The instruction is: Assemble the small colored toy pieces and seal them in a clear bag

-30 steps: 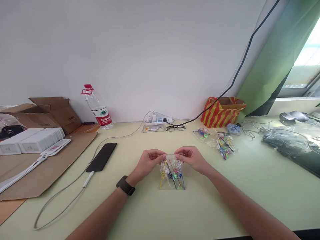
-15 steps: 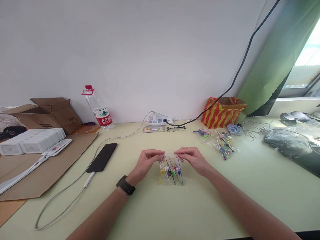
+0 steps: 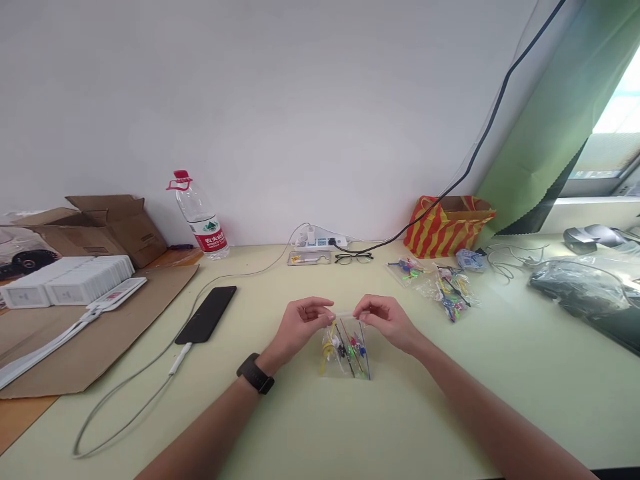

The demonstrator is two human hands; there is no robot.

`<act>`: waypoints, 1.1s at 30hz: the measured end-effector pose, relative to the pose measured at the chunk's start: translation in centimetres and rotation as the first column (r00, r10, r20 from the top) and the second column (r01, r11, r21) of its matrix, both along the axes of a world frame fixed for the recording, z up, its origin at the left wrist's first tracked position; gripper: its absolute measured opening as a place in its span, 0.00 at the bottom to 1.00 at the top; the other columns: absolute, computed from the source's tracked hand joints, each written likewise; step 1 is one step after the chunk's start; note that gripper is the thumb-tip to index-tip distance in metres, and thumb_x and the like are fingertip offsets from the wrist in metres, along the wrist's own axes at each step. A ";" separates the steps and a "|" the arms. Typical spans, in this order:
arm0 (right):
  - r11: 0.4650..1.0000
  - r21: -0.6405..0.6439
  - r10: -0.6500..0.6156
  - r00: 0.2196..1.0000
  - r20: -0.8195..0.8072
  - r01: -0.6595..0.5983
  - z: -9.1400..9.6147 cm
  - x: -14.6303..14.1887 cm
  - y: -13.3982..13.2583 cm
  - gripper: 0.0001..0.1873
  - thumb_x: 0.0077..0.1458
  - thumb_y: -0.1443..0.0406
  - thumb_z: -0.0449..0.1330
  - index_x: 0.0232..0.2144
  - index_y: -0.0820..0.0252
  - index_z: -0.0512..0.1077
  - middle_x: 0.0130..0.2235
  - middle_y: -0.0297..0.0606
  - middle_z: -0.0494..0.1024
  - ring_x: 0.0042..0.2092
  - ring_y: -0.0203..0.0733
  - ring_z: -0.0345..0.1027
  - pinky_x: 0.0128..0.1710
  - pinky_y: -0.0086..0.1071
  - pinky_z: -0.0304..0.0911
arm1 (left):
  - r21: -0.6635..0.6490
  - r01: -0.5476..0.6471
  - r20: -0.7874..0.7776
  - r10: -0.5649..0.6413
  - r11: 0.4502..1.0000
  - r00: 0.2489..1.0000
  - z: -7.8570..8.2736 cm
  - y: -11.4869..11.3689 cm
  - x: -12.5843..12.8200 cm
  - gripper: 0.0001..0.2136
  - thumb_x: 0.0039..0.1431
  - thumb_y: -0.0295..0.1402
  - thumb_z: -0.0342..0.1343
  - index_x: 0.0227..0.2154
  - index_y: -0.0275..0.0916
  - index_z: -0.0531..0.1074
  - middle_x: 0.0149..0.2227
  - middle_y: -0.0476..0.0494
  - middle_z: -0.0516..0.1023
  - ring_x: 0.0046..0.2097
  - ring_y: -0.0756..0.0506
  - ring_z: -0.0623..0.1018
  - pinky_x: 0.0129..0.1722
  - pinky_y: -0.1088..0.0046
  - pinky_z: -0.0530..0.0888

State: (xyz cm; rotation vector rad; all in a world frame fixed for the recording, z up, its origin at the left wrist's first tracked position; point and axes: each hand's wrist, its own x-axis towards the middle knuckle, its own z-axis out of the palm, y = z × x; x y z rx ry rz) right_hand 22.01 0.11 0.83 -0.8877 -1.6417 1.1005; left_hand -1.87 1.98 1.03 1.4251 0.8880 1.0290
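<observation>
A clear plastic bag point(image 3: 346, 357) stands or hangs at the middle of the table, its top edge toward the wall. Inside it show thin sticks and small pieces in yellow, white, black, red, green and blue. My left hand point(image 3: 303, 325) pinches the bag's top left corner between thumb and fingers. At the top right corner my right hand point(image 3: 387, 323) grips the same edge. Whether the bag's mouth is sealed I cannot tell. A black watch point(image 3: 255, 373) is on my left wrist.
Right of my hands lie more clear bags of coloured pieces point(image 3: 453, 293), before a red-and-yellow striped bag point(image 3: 443, 230). Glasses point(image 3: 354, 257) and a power strip point(image 3: 320, 241) are by the wall. Left are a phone point(image 3: 206, 315) on a cable, a water bottle point(image 3: 207, 233) and cardboard point(image 3: 165, 293).
The bag has come slightly nearer to me and its top edge shows more between my hands. Both hands have shifted their grip a little along that edge. The view has drifted slightly.
</observation>
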 end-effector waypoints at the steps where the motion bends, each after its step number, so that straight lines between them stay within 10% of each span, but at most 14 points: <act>1: 1.000 -0.007 -0.020 1.000 0.008 0.020 0.0 -0.2 -0.1 0.06 0.59 0.63 0.63 0.37 0.58 0.79 0.34 0.36 0.76 0.37 0.40 0.69 0.38 0.34 0.65 | 0.011 0.009 -0.003 -0.008 1.000 1.000 0.0 -0.1 0.1 0.15 0.51 0.37 0.73 0.41 0.37 0.83 0.34 0.42 0.84 0.37 0.46 0.81 0.41 0.71 0.78; 16: 0.997 -0.070 -0.015 0.989 0.149 0.025 -0.5 1.0 1.0 0.17 0.55 0.51 0.68 0.30 0.61 0.80 0.27 0.37 0.77 0.29 0.38 0.64 0.27 0.31 0.60 | 0.080 0.168 -0.265 -0.142 0.983 0.954 1.5 0.8 -1.2 0.14 0.57 0.44 0.67 0.34 0.36 0.85 0.31 0.40 0.84 0.31 0.46 0.79 0.34 0.70 0.78; 33: 0.998 -0.035 -0.046 0.996 -0.075 0.044 -0.6 0.9 1.1 0.11 0.57 0.58 0.66 0.39 0.53 0.86 0.37 0.41 0.78 0.36 0.41 0.68 0.36 0.36 0.64 | 0.102 -0.065 -0.052 0.071 0.993 0.996 0.1 0.6 -0.8 0.06 0.57 0.32 0.64 0.35 0.37 0.84 0.32 0.42 0.83 0.36 0.46 0.79 0.39 0.71 0.76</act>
